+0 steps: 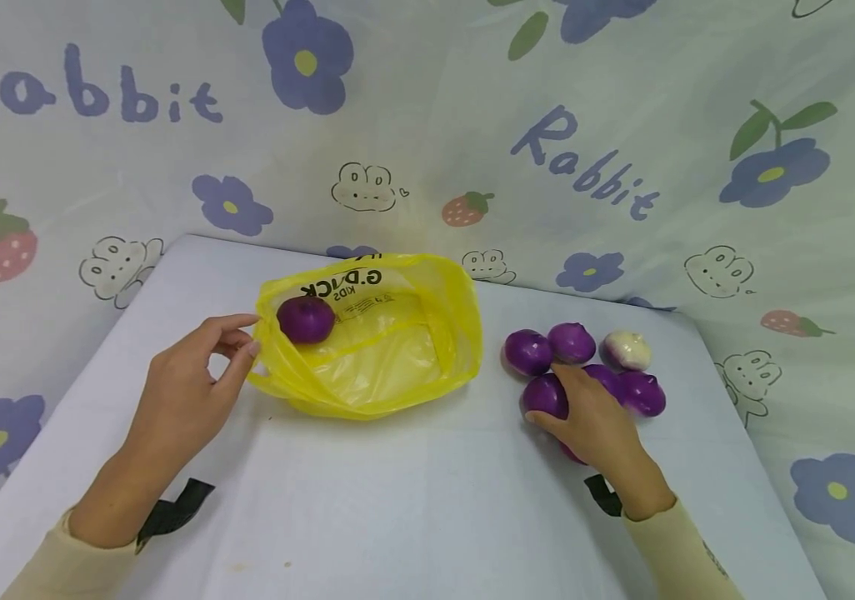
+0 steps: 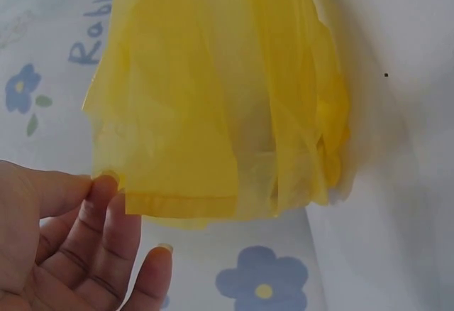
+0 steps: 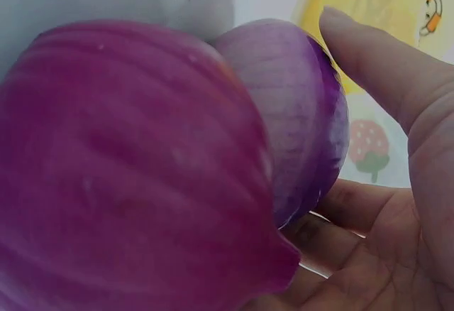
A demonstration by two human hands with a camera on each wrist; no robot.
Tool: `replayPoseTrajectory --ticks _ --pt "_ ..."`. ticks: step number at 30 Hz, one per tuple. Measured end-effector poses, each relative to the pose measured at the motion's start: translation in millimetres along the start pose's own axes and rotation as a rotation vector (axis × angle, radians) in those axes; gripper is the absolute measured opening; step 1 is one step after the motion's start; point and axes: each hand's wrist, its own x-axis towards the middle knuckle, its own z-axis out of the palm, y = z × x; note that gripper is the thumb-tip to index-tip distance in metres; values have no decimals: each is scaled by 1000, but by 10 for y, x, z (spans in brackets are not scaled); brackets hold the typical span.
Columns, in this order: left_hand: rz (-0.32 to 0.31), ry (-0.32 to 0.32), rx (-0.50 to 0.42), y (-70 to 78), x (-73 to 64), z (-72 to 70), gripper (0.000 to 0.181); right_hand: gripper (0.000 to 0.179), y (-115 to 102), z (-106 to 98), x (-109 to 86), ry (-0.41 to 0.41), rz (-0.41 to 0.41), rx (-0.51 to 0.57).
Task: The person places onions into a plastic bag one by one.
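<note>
A yellow plastic bag lies with its mouth open, and one red onion is inside at its left end. At the bag's left edge, my left hand pinches the rim between thumb and fingertips; the left wrist view shows this pinch on the yellow film. My right hand reaches over a red onion, thumb on its near side and fingers round the far side. In the right wrist view that onion sits within the hand, partly behind a nearer onion.
Several more red onions cluster about the right hand, along with one pale, whitish onion. All rest on a white-covered table. A printed curtain with flowers and rabbits hangs behind.
</note>
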Motion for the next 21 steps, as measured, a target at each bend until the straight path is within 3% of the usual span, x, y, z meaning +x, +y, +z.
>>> replayPoseTrajectory --ticks 9,21 --pt "33 14 -7 14 -14 12 38 89 29 25 -41 -20 10 12" --pt "19 17 -1 50 -68 2 38 93 43 80 -38 -24 25 20"
